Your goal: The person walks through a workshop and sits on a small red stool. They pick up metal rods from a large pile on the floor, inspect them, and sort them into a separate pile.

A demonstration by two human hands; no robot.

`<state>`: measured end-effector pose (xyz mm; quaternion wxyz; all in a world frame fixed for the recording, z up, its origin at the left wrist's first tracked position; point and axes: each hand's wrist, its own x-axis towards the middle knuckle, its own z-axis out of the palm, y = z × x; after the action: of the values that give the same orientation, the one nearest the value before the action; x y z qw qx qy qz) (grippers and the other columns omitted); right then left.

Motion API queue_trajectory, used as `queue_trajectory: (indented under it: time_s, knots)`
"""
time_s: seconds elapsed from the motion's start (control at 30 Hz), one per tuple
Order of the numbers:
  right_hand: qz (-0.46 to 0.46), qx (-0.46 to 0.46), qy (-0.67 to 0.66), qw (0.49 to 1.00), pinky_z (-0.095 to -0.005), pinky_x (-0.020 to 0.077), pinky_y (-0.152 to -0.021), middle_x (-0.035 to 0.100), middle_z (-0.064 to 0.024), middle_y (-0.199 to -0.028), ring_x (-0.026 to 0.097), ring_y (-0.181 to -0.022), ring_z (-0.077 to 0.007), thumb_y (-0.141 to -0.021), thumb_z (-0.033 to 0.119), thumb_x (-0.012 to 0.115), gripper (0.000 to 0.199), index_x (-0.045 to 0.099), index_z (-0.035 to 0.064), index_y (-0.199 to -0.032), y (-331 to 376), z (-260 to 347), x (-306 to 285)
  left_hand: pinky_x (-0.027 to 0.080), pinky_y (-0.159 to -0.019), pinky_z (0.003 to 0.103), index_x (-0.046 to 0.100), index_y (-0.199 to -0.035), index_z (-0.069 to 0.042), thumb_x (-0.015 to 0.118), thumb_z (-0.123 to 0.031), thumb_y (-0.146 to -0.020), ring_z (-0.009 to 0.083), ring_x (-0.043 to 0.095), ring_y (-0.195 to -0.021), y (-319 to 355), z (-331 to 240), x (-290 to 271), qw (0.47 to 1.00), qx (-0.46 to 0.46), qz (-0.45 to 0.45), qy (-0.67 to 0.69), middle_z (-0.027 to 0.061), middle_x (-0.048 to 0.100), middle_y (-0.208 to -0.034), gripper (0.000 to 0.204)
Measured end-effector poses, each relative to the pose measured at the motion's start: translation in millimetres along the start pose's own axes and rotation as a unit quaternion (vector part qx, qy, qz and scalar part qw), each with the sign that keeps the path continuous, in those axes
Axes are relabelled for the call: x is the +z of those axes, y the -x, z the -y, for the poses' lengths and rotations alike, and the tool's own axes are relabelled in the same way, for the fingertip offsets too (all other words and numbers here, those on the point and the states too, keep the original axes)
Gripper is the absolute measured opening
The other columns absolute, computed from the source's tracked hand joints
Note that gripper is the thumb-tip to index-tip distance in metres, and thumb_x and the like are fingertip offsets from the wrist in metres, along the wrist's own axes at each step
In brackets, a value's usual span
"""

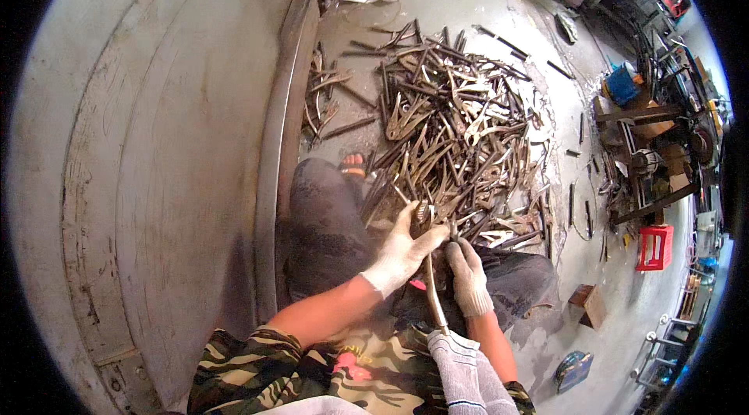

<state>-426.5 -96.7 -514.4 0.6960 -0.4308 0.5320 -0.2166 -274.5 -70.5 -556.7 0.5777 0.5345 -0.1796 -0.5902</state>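
My left hand (404, 255), in a pale knit glove, is closed around the upper part of a long-handled metal tool (432, 290). A ridged rounded part shows at the tool's top, beside my thumb, and its curved handle runs down toward my lap. Close on the other side, my gloved right hand (467, 273) has its fingers drawn together near the tool's head; what they grip is hidden. Just beyond both hands lies a heap of plier-like metal pieces (452, 126), many with dark handles.
A large metal panel (179, 126) rises at my left, with more metal pieces at its foot. On the right stand a red stool (655, 248), a brown block (587, 306) and a cluttered workbench (647, 113). Grey knit fabric (460, 372) lies near my right forearm.
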Motion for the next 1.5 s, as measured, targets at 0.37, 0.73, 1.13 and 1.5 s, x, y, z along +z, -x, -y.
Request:
queue_trajectory:
  time_s: [0.37, 0.73, 1.13, 1.5]
  knots:
    - [-0.008, -0.07, 0.281, 0.957, -0.0422, 0.056, -0.084, 0.073, -0.0178, -0.104, 0.072, -0.097, -0.0291, -0.106, 0.043, 0.05, 0.046, 0.06, 0.0089, -0.135, -45.7, -41.1, 21.8, 0.047, -0.106, 0.035, 0.04, -0.148, 0.002, 0.075, -0.032, -0.092, 0.0192, 0.06, -0.118, -7.0, 17.9, -25.4, 0.993, -0.012, -0.033, -0.109, 0.0116, 0.063, -0.129, 0.074]
    - [0.006, -0.166, 0.404, 0.899, -0.0558, 0.054, -0.08, 0.073, -0.0254, -0.096, 0.068, -0.094, -0.0487, -0.103, 0.043, 0.051, 0.041, 0.061, 0.012, -0.129, -71.0, -52.6, 7.7, 0.049, -0.102, 0.033, 0.047, -0.14, 0.001, 0.072, -0.033, -0.097, 0.0171, 0.062, -0.115, -7.0, 11.9, -25.7, 0.994, -0.03, -0.011, -0.101, 0.0095, 0.065, -0.124, 0.06]
    - [0.004, -0.111, 0.286, 0.952, -0.0453, 0.0575, -0.066, 0.072, -0.0176, -0.08, 0.075, -0.076, -0.0334, -0.107, 0.047, 0.05, 0.044, 0.061, 0.0077, -0.123, -59.5, -64.8, 12.6, 0.053, -0.094, 0.043, 0.055, -0.134, -0.002, 0.068, -0.048, -0.093, 0.035, 0.071, -0.107, 1.4, 10.1, -20.6, 0.963, -0.027, -0.051, -0.262, 0.021, 0.072, -0.115, 0.062]
    - [-0.063, 0.0, 0.105, 0.992, -0.0335, 0.0522, -0.088, 0.072, -0.0145, -0.112, 0.066, -0.099, -0.0195, -0.106, 0.054, 0.049, 0.059, 0.061, 0.0042, -0.136, -53.6, -83.6, 36.4, 0.053, -0.095, 0.039, 0.049, -0.139, 0.003, 0.075, -0.055, -0.088, 0.0303, 0.071, -0.106, -1.3, 15.8, -22.9, 0.977, 0.056, -0.096, -0.181, 0.0209, 0.072, -0.112, 0.082]
